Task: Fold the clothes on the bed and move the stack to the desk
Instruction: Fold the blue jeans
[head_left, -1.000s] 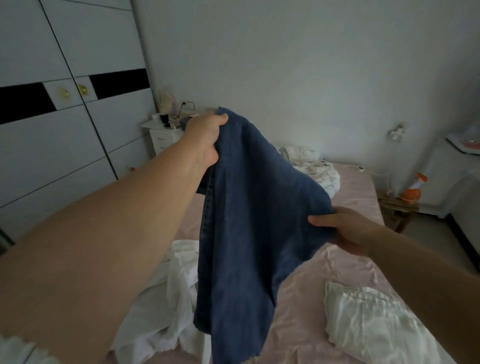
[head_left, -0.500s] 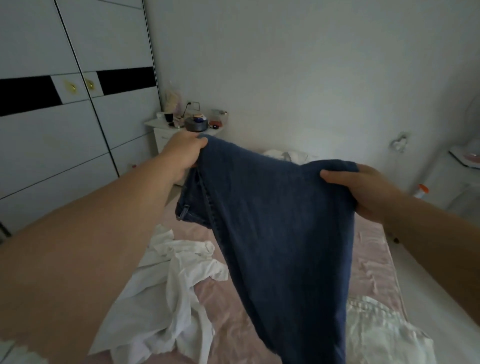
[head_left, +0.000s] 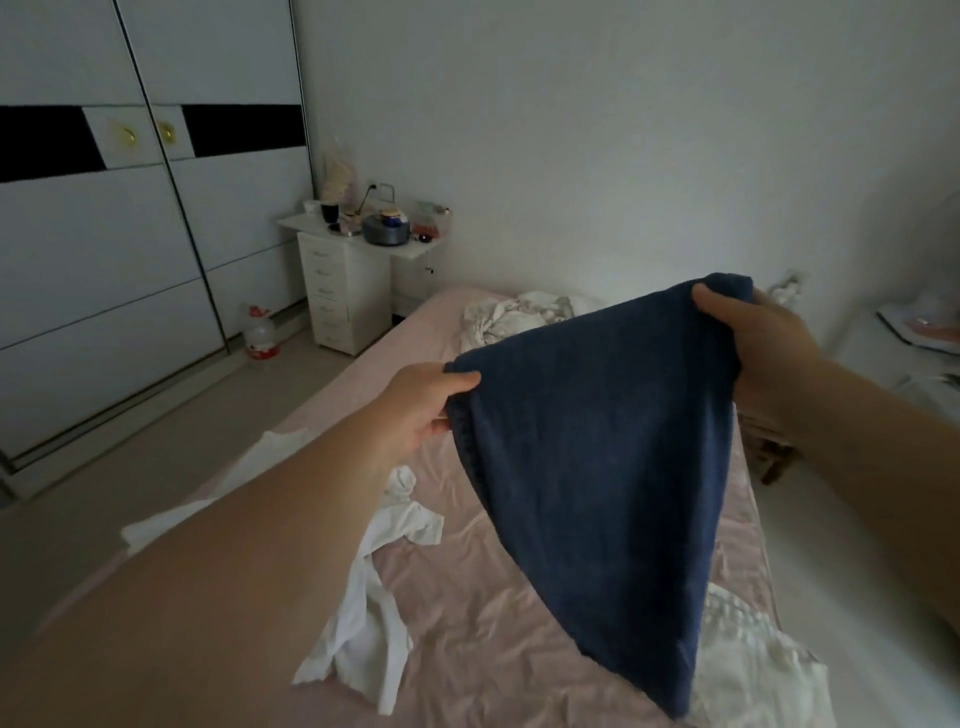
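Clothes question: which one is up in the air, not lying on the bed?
The blue jeans; both hands grip them, while the white clothes lie on the bed.

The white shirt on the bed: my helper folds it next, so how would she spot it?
On the pink bed, look left of the blue jeans held up in both hands. The white shirt lies spread flat with sleeves out, unlike the crumpled white bundle on the right.
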